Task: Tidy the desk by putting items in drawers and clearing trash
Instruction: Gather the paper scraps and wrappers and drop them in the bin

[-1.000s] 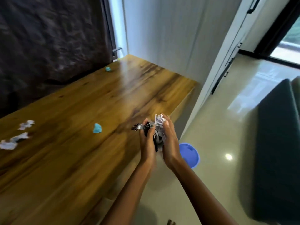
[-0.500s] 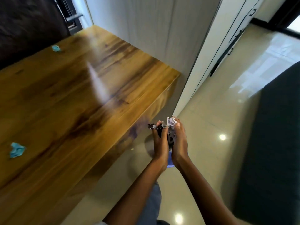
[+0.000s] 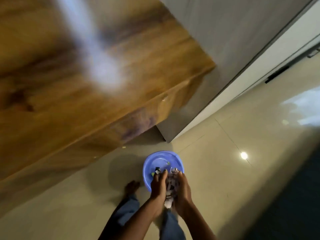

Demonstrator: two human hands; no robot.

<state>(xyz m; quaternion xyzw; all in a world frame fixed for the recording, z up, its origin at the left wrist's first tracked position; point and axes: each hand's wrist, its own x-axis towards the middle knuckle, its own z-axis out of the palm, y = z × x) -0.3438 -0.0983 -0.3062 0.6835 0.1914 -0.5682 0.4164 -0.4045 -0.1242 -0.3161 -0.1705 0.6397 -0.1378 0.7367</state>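
Your left hand (image 3: 158, 185) and right hand (image 3: 181, 187) cup crumpled trash (image 3: 170, 185) over the blue basin's (image 3: 155, 161) near rim; release now and scraps could spill outside onto the floor (image 3: 225, 170).

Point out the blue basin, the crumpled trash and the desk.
blue basin (image 3: 155, 161): head view, bare inner wall at far rim.
crumpled trash (image 3: 171, 183): head view, wad between both hands.
desk (image 3: 60, 101): head view, wooden top.

Glossy wooden desk (image 3: 69, 101), plastic basin (image 3: 155, 163)
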